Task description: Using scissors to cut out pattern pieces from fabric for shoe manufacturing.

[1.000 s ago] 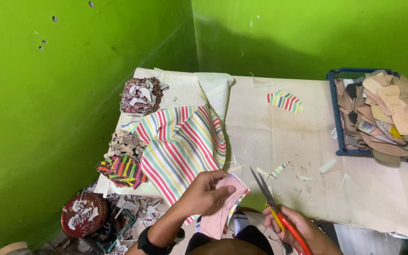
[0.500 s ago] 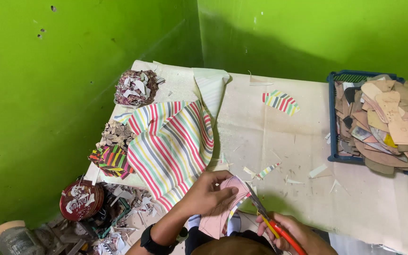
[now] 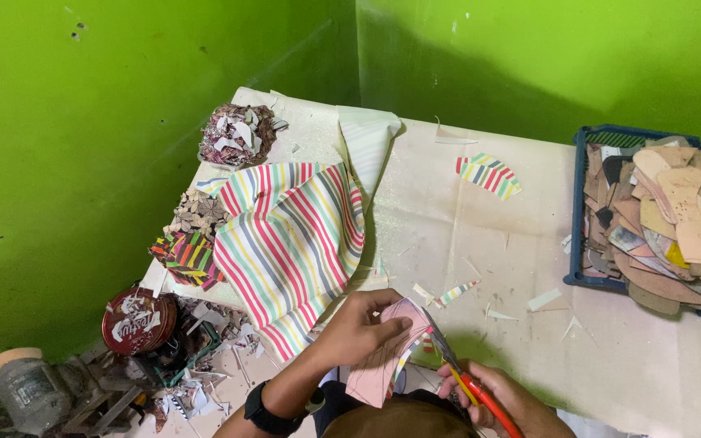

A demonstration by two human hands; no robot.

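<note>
At the bench's near edge, the left hand (image 3: pixel 359 324) pinches a pink sole-shaped piece (image 3: pixel 387 357); the right hand (image 3: pixel 496 397) grips red-handled scissors (image 3: pixel 464 385), apparently trimming striped edging. Turn the piece steadily, keeping the blades close along its outline.

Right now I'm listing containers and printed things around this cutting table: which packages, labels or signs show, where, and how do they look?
Round tin lid: below the table's left edge, red with white print.
Blue crate: table's right end, rectangular, piled with tan and brown flat cut pieces.
Grey jar: bottom left, with a tan lid.
No signs or screens show.
</note>
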